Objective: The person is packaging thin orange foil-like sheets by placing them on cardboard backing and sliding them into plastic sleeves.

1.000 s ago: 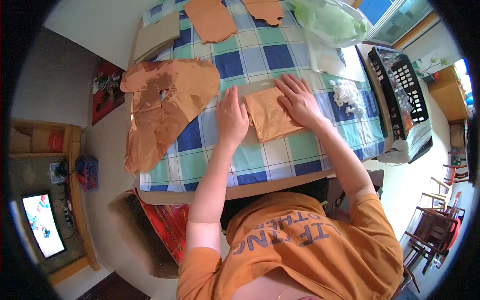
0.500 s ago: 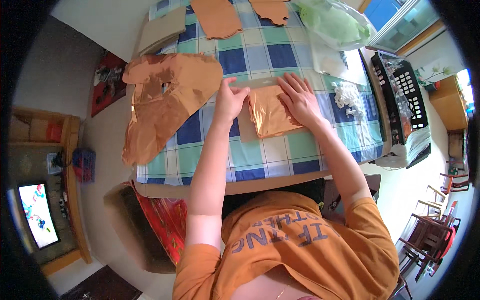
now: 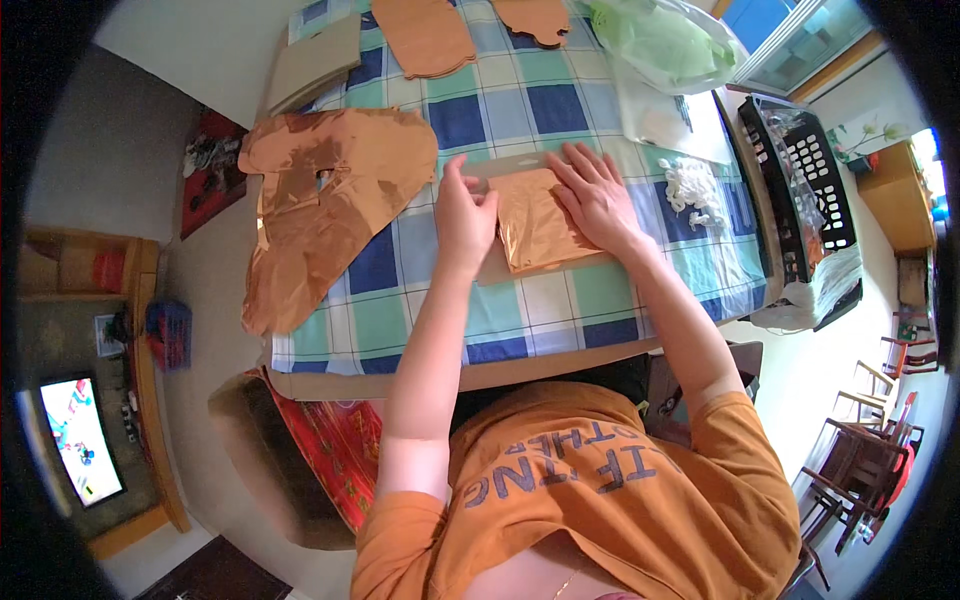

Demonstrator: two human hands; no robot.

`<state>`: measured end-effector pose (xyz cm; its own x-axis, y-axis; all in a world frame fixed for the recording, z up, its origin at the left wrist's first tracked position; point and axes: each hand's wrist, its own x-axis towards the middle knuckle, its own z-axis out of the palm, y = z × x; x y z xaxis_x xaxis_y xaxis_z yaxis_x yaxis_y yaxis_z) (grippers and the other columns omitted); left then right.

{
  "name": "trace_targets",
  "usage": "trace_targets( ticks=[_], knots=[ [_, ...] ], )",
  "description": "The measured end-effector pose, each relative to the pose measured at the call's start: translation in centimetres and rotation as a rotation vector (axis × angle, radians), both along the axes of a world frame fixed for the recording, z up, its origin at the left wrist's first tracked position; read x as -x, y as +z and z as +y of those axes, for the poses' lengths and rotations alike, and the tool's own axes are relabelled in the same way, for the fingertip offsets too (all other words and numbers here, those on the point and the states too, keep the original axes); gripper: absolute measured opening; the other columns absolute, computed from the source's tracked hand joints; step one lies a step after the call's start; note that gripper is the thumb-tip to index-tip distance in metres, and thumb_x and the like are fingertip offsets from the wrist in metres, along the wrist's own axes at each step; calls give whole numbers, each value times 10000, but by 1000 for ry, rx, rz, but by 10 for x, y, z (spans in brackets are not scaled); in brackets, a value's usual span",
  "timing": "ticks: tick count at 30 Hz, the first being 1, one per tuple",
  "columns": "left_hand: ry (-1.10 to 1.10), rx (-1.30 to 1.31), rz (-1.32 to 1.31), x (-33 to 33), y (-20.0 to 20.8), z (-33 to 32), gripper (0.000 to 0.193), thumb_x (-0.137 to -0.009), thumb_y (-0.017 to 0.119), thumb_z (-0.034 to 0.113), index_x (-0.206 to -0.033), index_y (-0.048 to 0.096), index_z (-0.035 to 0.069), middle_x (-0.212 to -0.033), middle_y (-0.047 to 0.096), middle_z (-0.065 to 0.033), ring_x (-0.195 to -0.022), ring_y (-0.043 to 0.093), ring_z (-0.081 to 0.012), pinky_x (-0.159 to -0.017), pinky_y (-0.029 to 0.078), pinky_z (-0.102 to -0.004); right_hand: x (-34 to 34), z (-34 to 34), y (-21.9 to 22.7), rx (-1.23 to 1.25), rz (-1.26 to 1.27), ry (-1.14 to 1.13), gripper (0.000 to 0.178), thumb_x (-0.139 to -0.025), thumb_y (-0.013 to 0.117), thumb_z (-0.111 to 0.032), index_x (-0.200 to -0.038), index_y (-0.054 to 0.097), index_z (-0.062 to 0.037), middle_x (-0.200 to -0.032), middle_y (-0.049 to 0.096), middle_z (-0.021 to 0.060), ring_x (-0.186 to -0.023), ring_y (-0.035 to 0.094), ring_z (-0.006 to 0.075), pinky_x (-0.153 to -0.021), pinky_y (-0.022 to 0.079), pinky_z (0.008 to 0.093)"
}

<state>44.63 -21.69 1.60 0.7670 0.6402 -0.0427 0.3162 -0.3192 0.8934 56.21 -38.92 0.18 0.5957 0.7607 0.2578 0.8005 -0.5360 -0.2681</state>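
Observation:
A folded square of shiny copper-coloured foil (image 3: 535, 225) lies on a thin grey-beige card (image 3: 497, 268) with a slot near its far edge. My right hand (image 3: 592, 198) is spread flat over the right side of the foil, pressing it. At the left edge, my left hand (image 3: 467, 222) stands on its side with thumb and fingers apart, the thumb touching the foil's border. Its lower fingers are partly hidden. To the left, a large crumpled copper foil sheet (image 3: 340, 190) with a small cut-out hangs partly over the table edge.
A checked tablecloth (image 3: 455, 310) covers the table. Along the far side are a cardboard stack (image 3: 315, 75), copper-coloured cut pieces (image 3: 425, 40) and a pale green plastic bag (image 3: 665, 45). White crumpled bits (image 3: 692, 190) lie at right, near a black basket (image 3: 825, 190).
My left hand has turned and moved slightly right and nearer me, its thumb now against the foil's left edge. The foil's surface looks smoother. My right hand stays almost in place.

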Motion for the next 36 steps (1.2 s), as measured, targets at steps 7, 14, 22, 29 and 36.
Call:
trace_targets(
  ticks=[7,14,22,29,36],
  knots=[
    [-44,-692,-118,20,-4,-28,391,-856,599,49,-1227,479,26,-1015,592,-164,-995,571,-312,-842,476,-411,0,1,-2,2,-16,4,455,-966,483,-334,-1401,459,-201,-1452,421,120,-1377,335,291,-1146,214,472],
    [-13,-163,-50,36,-7,-10,323,-892,616,101,-1195,526,36,-824,703,-103,-735,682,-219,-679,521,-337,1,1,-2,-23,-63,37,444,-967,484,-329,-1393,470,-205,-1451,426,104,-1374,343,288,-1146,203,491],
    [-54,-96,25,24,-4,-8,392,-832,685,112,-1189,531,62,-793,709,-112,-720,686,-238,-642,524,-354,2,1,-2,-17,-13,69,432,-971,476,-315,-1388,477,-203,-1449,432,97,-1367,357,289,-1142,208,501],
    [-26,-488,193,14,2,-31,284,-846,600,88,-1112,502,87,-767,670,-117,-723,653,-341,-639,507,-453,1,0,-2,12,-33,70,437,-953,505,-304,-1379,484,-207,-1449,429,106,-1368,353,299,-1142,213,502],
    [-80,-850,44,16,-11,-29,299,-858,558,93,-1155,537,64,-1133,603,-145,-1100,544,-308,-892,449,-429,1,0,-1,-14,-30,77,436,-949,513,-304,-1375,492,-210,-1447,430,111,-1365,357,306,-1139,219,503]
  ],
)
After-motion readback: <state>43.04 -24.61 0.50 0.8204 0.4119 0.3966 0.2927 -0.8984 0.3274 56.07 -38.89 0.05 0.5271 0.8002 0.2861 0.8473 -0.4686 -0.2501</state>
